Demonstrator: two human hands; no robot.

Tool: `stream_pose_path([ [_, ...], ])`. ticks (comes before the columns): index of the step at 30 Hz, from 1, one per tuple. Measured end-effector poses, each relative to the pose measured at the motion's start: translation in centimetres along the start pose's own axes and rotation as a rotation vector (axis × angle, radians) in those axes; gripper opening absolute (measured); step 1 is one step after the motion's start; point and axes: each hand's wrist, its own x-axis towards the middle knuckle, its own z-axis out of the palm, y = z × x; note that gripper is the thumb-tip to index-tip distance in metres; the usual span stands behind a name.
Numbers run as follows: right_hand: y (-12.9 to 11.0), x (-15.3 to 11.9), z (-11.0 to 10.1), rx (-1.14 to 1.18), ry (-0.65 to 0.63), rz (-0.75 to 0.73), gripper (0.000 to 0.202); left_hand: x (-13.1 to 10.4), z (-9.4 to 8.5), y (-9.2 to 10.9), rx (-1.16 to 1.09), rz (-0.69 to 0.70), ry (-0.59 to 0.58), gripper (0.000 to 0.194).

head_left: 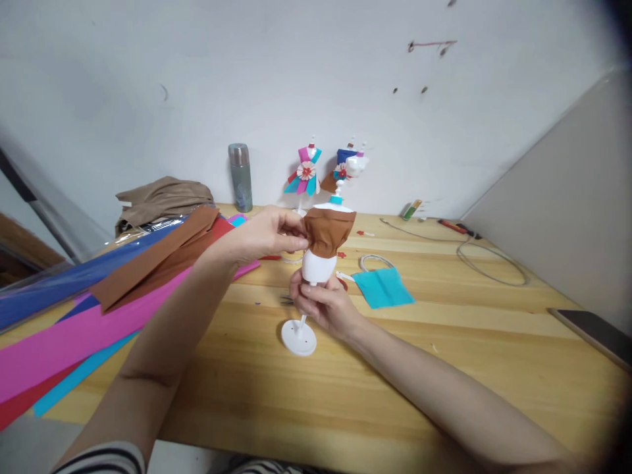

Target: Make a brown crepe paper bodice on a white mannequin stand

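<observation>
The left hand [266,236] pinches the brown wrap [330,230]. The right hand [328,304] holds the mannequin [320,266] nearer the table's [247,388] front edge.

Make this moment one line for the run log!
left hand: touching brown wrap | right hand: holding form by stem | wrap: around form's chest | nearby: blue square on table

Worn on the head, looking forward and down from the near side of the surface [222,388], over both forearms [178,336]; close to the hands [332,308], facing the wall [197,66] beyond.
</observation>
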Motion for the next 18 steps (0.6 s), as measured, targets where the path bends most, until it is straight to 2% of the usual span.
stream_pose_path([
  [5, -0.08, 0.01, -0.04, 0.001, 0.006, 0.007, 0.028, -0.17, 0.23, 0.36, 0.080, 0.005, 0.053, 0.012],
  [10, 0.07, -0.01, -0.05, 0.024, 0.010, 0.013, 0.027, -0.16, 0.37, 0.48, 0.109, 0.012, 0.044, 0.014],
  [14, 0.15, -0.04, -0.05, 0.023, 0.000, 0.013, 0.027, -0.01, 0.40, 0.21, 0.103, 0.000, 0.087, 0.014],
  [18, -0.07, -0.13, 0.01, 0.006, 0.009, 0.003, 0.026, -0.13, 0.07, 0.41, 0.118, -0.019, 0.059, 0.013],
])
